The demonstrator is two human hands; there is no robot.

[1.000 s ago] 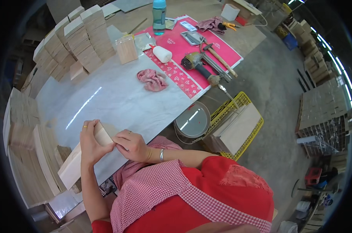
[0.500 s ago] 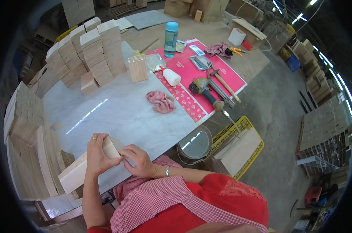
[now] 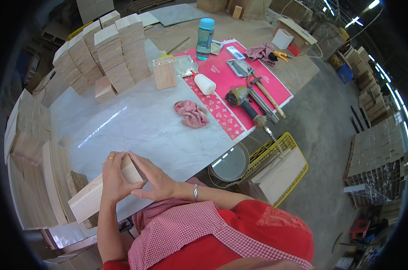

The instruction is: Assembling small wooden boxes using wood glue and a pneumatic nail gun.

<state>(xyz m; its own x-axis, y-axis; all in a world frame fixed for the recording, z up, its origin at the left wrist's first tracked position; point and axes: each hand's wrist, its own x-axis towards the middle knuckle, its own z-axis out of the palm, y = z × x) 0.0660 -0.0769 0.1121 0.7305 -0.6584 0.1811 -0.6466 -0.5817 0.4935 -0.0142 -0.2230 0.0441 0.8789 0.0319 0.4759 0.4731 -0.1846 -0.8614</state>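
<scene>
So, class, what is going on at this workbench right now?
A person in a red top and checked apron holds a pale wooden block at the near edge of a white marble-topped table. The left hand wraps its end; the right hand presses fingers against it. Stacks of similar blocks, a pink rag and tools on a red mat lie farther back.

The person wears a red top with short sleeves, and over it an apron of small red-and-white check, its strap crossing the red cloth. The left hand [image 3: 115, 180] carries 1 gold ring on a finger. The right hand [image 3: 156, 183] has 1 thin silver bangle at the wrist; both forearms are bare.
</scene>
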